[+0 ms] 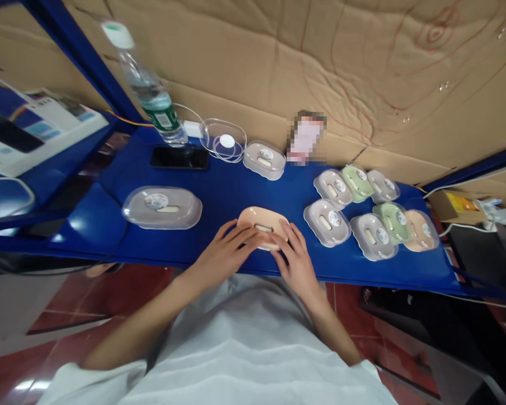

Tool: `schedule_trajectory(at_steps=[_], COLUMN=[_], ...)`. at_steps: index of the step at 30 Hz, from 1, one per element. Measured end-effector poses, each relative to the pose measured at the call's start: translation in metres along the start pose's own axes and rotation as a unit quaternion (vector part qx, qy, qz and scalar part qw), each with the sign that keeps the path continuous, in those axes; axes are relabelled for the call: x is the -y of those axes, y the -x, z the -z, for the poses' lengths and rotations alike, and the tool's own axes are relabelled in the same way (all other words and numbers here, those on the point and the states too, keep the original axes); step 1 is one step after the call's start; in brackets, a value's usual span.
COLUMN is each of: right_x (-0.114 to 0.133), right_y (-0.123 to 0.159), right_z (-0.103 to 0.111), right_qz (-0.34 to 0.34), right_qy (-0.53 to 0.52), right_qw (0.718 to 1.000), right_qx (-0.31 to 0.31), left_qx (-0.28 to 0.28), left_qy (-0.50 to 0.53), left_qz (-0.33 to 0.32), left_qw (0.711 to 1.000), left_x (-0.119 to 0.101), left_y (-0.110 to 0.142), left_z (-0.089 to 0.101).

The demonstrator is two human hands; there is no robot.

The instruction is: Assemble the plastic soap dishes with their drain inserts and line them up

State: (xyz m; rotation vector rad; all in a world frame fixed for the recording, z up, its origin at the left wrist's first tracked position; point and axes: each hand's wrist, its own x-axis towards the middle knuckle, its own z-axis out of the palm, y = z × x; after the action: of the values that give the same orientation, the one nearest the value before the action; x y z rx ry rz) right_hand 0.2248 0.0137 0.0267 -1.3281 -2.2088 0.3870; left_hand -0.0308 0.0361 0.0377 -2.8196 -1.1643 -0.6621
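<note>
A peach oval soap box lies on the blue shelf right in front of me. My left hand rests on its left side with fingers curled over the edge. My right hand grips its right side, fingers pressed on the top. A larger soap box with a clear lid sits to the left. A cluster of several lidded soap boxes, grey, green and peach, lies to the right. One more lidded box stands further back.
A water bottle stands at the back left, a black phone beside it and a white charger puck with coiled cable. Cardboard lines the back wall. A white device sits at the far left.
</note>
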Motion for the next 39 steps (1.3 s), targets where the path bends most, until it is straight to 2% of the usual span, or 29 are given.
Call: schedule_trajectory(at_steps=[5,10,13,16,18,20,22,25,28,29,30,32,34,35,37,39], right_x=[-0.003,-0.007,-0.006,-0.004,-0.003,-0.001,0.001,0.004,0.007,0.01,0.012,0.019,0.028,0.033,0.042,0.049], right_y=[0.002,0.004,0.004,0.007,0.009,0.01,0.009,0.009,0.014,0.015,0.015,0.012,0.005,0.001,-0.004,-0.004], right_z=[-0.002,-0.008,-0.008,-0.005,-0.001,0.001,0.001,0.001,0.008,0.012,0.017,0.024,0.026,0.025,0.02,0.016], right_qz=[0.025,0.038,0.034,0.041,0.07,0.093,0.098,0.111,0.103,0.097,0.101,0.143,0.202,0.216,0.203,0.198], right_qy=[0.013,0.028,0.03,0.019,-0.021,-0.079,-0.11,-0.09,-0.108,-0.142,-0.192,-0.315,-0.423,-0.464,-0.529,-0.568], right_qw=[1.0,0.999,0.999,0.998,0.993,0.987,0.986,0.989,0.985,0.98,0.973,0.937,0.861,0.822,0.769,0.721], right_qx=[0.004,-0.004,-0.006,-0.054,-0.093,-0.103,-0.078,-0.041,-0.09,-0.097,-0.076,0.047,0.199,0.25,0.295,0.343], left_qx=[0.004,-0.04,-0.047,-0.046,-0.025,0.01,0.051,0.145,0.159,0.157,0.158,0.165,0.162,0.155,0.13,0.088], left_qy=[-0.02,-0.017,0.017,0.008,-0.014,-0.032,-0.066,-0.092,-0.108,-0.113,-0.115,-0.115,-0.112,-0.112,-0.114,-0.113], left_qz=[-0.001,-0.009,-0.009,0.017,0.059,0.094,0.161,0.247,0.277,0.277,0.274,0.265,0.254,0.252,0.248,0.232], left_qw=[1.0,0.999,0.999,0.999,0.998,0.995,0.983,0.954,0.941,0.941,0.942,0.943,0.947,0.949,0.953,0.962], left_x=[-0.001,-0.006,0.003,0.032,0.063,0.098,0.132,0.171,0.191,0.195,0.197,0.2,0.199,0.197,0.188,0.168], left_y=[0.001,0.007,0.005,-0.015,-0.04,-0.072,-0.104,-0.139,-0.153,-0.153,-0.153,-0.15,-0.145,-0.142,-0.132,-0.116], left_z=[-0.003,-0.011,0.0,0.029,0.048,0.059,0.059,0.047,0.034,0.031,0.029,0.03,0.037,0.042,0.055,0.068])
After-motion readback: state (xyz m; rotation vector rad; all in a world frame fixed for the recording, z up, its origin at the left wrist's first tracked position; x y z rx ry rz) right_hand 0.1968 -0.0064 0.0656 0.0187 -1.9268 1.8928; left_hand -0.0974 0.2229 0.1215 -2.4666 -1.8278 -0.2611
